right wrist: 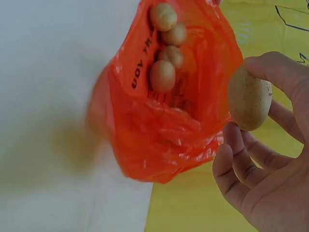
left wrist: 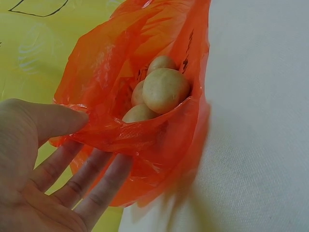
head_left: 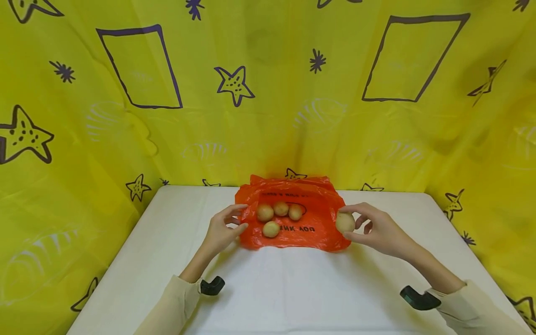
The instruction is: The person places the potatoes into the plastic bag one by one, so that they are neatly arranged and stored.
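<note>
An orange-red plastic bag [head_left: 318,209] lies with its mouth spread on the white table, dark lettering printed on it. Several small potatoes [head_left: 271,229] sit inside, towards the bag's left half. At the left edge of the bag, my left hand [head_left: 222,230] holds the rim, thumb on the inner side and fingers behind the film, as the left wrist view shows. My right hand [head_left: 378,230] pinches one pale potato [right wrist: 249,98] between thumb and fingers, by the bag's right edge. That potato looks clear of the others.
The white table [head_left: 276,293] reaches back to a yellow curtain [head_left: 268,125] with starfish and fish drawings, which also hangs along both sides. A dark wrist device [head_left: 212,285] is worn at the left sleeve, and another dark device [head_left: 420,298] at the right.
</note>
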Demonstrator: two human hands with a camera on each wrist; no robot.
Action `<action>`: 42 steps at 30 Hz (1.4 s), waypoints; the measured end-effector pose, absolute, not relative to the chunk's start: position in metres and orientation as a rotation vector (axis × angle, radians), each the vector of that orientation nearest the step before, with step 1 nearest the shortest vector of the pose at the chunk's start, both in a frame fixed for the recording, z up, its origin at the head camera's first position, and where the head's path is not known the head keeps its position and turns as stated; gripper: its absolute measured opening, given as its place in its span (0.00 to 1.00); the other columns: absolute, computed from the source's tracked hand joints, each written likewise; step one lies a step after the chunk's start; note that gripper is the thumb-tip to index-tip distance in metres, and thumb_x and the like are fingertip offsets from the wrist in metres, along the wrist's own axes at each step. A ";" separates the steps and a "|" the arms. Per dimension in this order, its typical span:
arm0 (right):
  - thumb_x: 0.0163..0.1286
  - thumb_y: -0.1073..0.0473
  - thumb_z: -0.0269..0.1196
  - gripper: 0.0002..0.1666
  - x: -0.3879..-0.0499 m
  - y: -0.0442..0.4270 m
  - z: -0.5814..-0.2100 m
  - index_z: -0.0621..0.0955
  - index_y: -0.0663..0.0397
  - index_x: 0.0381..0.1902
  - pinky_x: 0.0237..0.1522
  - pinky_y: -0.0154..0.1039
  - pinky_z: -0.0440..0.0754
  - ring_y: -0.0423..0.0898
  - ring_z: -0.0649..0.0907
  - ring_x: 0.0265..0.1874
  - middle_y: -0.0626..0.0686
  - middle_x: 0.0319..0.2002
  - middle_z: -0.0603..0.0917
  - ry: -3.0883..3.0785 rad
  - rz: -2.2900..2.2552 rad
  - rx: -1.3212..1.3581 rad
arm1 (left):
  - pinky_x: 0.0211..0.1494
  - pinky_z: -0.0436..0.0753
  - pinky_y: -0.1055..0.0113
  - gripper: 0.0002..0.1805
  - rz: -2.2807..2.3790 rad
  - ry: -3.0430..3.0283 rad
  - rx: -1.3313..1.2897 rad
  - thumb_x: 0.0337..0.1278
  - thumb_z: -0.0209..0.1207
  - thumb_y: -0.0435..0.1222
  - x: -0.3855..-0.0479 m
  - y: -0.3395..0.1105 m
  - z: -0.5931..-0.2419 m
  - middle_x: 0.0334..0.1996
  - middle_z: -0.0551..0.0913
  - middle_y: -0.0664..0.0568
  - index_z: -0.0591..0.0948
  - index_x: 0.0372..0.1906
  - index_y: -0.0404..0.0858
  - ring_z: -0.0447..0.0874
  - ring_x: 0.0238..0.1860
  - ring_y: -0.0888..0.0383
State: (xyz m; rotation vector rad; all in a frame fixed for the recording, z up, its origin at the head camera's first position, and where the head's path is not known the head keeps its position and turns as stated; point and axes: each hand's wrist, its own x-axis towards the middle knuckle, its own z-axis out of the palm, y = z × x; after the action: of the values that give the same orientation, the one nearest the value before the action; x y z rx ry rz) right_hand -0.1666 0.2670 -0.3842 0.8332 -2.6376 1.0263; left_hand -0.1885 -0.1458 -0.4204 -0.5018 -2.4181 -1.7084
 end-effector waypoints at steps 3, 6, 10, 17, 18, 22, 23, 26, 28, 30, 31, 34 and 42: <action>0.57 0.63 0.78 0.31 -0.169 0.260 -0.384 0.82 0.48 0.58 0.29 0.36 0.81 0.44 0.83 0.32 0.46 0.48 0.83 -2.631 1.054 0.858 | 0.33 0.84 0.72 0.24 -1.715 -2.419 -0.498 0.57 0.66 0.20 -0.188 -0.145 -0.421 0.47 0.85 0.32 0.80 0.60 0.28 0.85 0.38 0.38; 0.57 0.64 0.78 0.30 -0.171 0.254 -0.383 0.82 0.48 0.58 0.29 0.36 0.81 0.46 0.83 0.31 0.45 0.46 0.82 -2.608 1.084 0.888 | 0.33 0.84 0.72 0.24 -1.718 -2.420 -0.501 0.57 0.65 0.19 -0.188 -0.145 -0.421 0.47 0.85 0.32 0.80 0.60 0.28 0.85 0.38 0.38; 0.57 0.64 0.78 0.30 -0.173 0.245 -0.383 0.83 0.48 0.58 0.28 0.37 0.82 0.47 0.83 0.30 0.45 0.44 0.82 -2.581 1.120 0.921 | 0.35 0.84 0.72 0.24 -1.710 -2.422 -0.505 0.56 0.65 0.19 -0.188 -0.145 -0.421 0.47 0.85 0.31 0.80 0.60 0.27 0.85 0.38 0.38; 0.57 0.63 0.78 0.30 -0.178 0.229 -0.387 0.82 0.47 0.58 0.28 0.35 0.81 0.50 0.82 0.31 0.45 0.45 0.83 -2.599 1.200 0.935 | 0.35 0.84 0.73 0.24 -1.694 -2.438 -0.492 0.57 0.65 0.19 -0.187 -0.145 -0.419 0.47 0.84 0.31 0.80 0.60 0.27 0.85 0.38 0.38; 0.57 0.63 0.78 0.30 -0.179 0.227 -0.388 0.83 0.47 0.58 0.28 0.35 0.81 0.50 0.82 0.32 0.45 0.45 0.83 -2.597 1.207 0.941 | 0.34 0.84 0.73 0.23 -1.694 -2.441 -0.486 0.57 0.65 0.19 -0.187 -0.145 -0.419 0.47 0.85 0.32 0.80 0.60 0.28 0.85 0.38 0.38; 0.57 0.62 0.79 0.30 -0.182 0.218 -0.393 0.83 0.48 0.58 0.27 0.35 0.80 0.51 0.81 0.32 0.46 0.46 0.83 -2.600 1.223 0.947 | 0.34 0.84 0.73 0.23 -1.696 -2.455 -0.462 0.57 0.65 0.20 -0.186 -0.144 -0.419 0.47 0.85 0.33 0.80 0.59 0.29 0.85 0.39 0.38; 0.57 0.61 0.79 0.30 -0.183 0.215 -0.394 0.83 0.48 0.58 0.27 0.35 0.80 0.51 0.81 0.32 0.46 0.46 0.83 -2.606 1.227 0.945 | 0.34 0.84 0.73 0.23 -1.697 -2.456 -0.459 0.57 0.65 0.20 -0.186 -0.144 -0.419 0.46 0.85 0.33 0.80 0.59 0.29 0.85 0.39 0.39; 0.58 0.62 0.78 0.30 -0.185 0.208 -0.398 0.82 0.48 0.58 0.29 0.36 0.82 0.52 0.83 0.33 0.47 0.48 0.83 -2.625 1.247 0.936 | 0.34 0.84 0.73 0.23 -1.699 -2.449 -0.465 0.57 0.65 0.20 -0.184 -0.143 -0.418 0.46 0.85 0.32 0.80 0.59 0.28 0.85 0.39 0.39; 0.57 0.63 0.78 0.30 -0.187 0.202 -0.401 0.83 0.49 0.58 0.30 0.37 0.83 0.53 0.84 0.32 0.48 0.50 0.83 -2.627 1.267 0.937 | 0.35 0.84 0.73 0.23 -1.696 -2.440 -0.478 0.57 0.65 0.20 -0.184 -0.143 -0.417 0.47 0.84 0.32 0.80 0.59 0.28 0.85 0.39 0.39; 0.57 0.63 0.78 0.31 -0.190 0.197 -0.405 0.83 0.51 0.59 0.32 0.38 0.84 0.52 0.84 0.31 0.49 0.51 0.82 -2.630 1.275 0.931 | 0.35 0.84 0.73 0.23 -1.695 -2.441 -0.479 0.57 0.65 0.20 -0.184 -0.143 -0.416 0.47 0.84 0.32 0.80 0.59 0.27 0.84 0.39 0.38; 0.57 0.63 0.78 0.30 -0.191 0.194 -0.408 0.83 0.52 0.59 0.32 0.38 0.84 0.51 0.84 0.31 0.50 0.51 0.82 -2.630 1.278 0.929 | 0.35 0.84 0.73 0.23 -1.692 -2.445 -0.475 0.58 0.65 0.20 -0.185 -0.144 -0.417 0.47 0.84 0.32 0.80 0.59 0.28 0.84 0.39 0.38; 0.57 0.62 0.78 0.31 -0.195 0.187 -0.415 0.83 0.53 0.59 0.32 0.37 0.83 0.45 0.83 0.29 0.51 0.52 0.83 -2.632 1.274 0.908 | 0.35 0.85 0.73 0.23 -1.691 -2.455 -0.453 0.58 0.65 0.20 -0.189 -0.144 -0.424 0.48 0.84 0.33 0.80 0.60 0.28 0.84 0.40 0.37; 0.58 0.61 0.78 0.32 -0.203 0.173 -0.433 0.82 0.53 0.61 0.29 0.35 0.81 0.43 0.81 0.29 0.51 0.51 0.82 -2.682 1.322 0.824 | 0.36 0.86 0.70 0.25 -1.692 -2.452 -0.417 0.58 0.68 0.24 -0.206 -0.150 -0.452 0.49 0.86 0.39 0.82 0.61 0.37 0.85 0.41 0.44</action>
State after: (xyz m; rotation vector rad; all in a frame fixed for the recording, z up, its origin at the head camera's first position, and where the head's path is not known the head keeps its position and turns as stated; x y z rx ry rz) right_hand -0.2031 0.1732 -0.4327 0.8238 -2.6820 1.3222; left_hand -0.2058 -0.1502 -0.4520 -0.4167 -2.4519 -1.6919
